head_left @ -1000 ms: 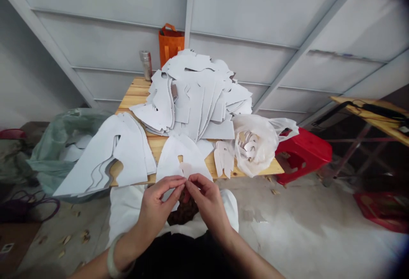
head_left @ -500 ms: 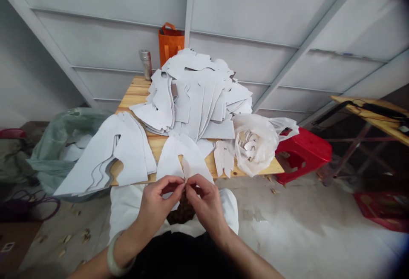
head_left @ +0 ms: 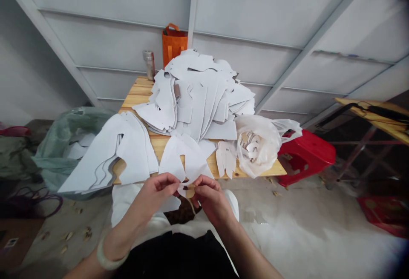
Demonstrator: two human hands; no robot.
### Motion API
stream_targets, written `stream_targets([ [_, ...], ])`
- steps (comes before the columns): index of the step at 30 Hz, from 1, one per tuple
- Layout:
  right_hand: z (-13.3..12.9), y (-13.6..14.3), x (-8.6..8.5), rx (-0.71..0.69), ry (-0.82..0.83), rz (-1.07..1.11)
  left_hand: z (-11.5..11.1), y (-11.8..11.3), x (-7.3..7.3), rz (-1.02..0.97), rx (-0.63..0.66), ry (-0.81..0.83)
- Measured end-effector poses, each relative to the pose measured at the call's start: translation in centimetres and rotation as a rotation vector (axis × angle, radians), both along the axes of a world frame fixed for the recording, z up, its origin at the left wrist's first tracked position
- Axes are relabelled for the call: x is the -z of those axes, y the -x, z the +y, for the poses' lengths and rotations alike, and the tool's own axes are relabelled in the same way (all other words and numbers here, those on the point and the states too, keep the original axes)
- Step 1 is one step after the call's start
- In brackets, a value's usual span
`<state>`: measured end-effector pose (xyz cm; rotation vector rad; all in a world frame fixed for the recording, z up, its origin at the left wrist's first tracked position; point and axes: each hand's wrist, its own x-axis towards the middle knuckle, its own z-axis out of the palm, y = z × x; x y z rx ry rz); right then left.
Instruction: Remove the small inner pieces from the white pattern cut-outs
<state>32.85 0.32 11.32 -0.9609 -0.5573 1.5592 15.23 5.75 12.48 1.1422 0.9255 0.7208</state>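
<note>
At the table's near edge, my left hand (head_left: 161,189) pinches one end of a small whitish cut piece (head_left: 182,190) between thumb and fingers. My right hand (head_left: 209,196) is closed on the other end, where a tan patch shows at the fingertips. Whether the tan patch is a separate layer I cannot tell. Just beyond my hands lies a white arch-shaped sheet (head_left: 174,153) with a slot up its middle. To its right rest several small pale cut pieces (head_left: 225,157) in an overlapping stack. A larger stack of slotted white sheets (head_left: 107,147) overhangs the table's left edge.
A tall heap of white cut sheets (head_left: 204,96) covers the back of the wooden table (head_left: 139,89). A plastic bag of scraps (head_left: 260,151) sits at the right edge, beside a red stool (head_left: 306,155). A green-bagged bin (head_left: 60,151) stands left. Behind are a flask (head_left: 149,64) and orange bag (head_left: 174,47).
My hands have moved slightly apart, and my right hand has turned. The small piece, upright before, now lies sideways between them with its tan patch showing. The view has shifted a little.
</note>
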Motion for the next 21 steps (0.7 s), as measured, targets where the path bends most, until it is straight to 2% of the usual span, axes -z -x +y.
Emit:
stream_targets([
  [4,0.2,-0.8,-0.1,-0.056,0.061,0.078,0.0,0.5,-0.3,-0.137,-0.018,0.153],
  [11,-0.1,-1.5,0.1,-0.044,0.012,-0.263,-0.5,0.3,-0.1,-0.302,-0.099,0.359],
  [13,-0.3,-1.3,-0.1,0.0,-0.017,-0.461,-0.7,0.0,0.1,-0.329,-0.163,0.405],
  [15,-0.6,-1.0,-0.1,0.159,-0.132,-0.777,-0.9,-0.1,0.3,-0.337,-0.253,0.404],
  [18,-1.5,-0.5,0.3,0.473,-0.49,-1.22,-1.4,-0.3,0.4,-0.338,-0.304,0.318],
  [19,-1.7,-0.3,0.6,0.524,-0.626,-1.339,-1.6,-0.4,0.4,-0.335,-0.298,0.282],
  [21,-2.0,0.0,1.0,0.523,-0.824,-1.541,-2.0,-0.5,0.2,-0.311,-0.276,0.216],
])
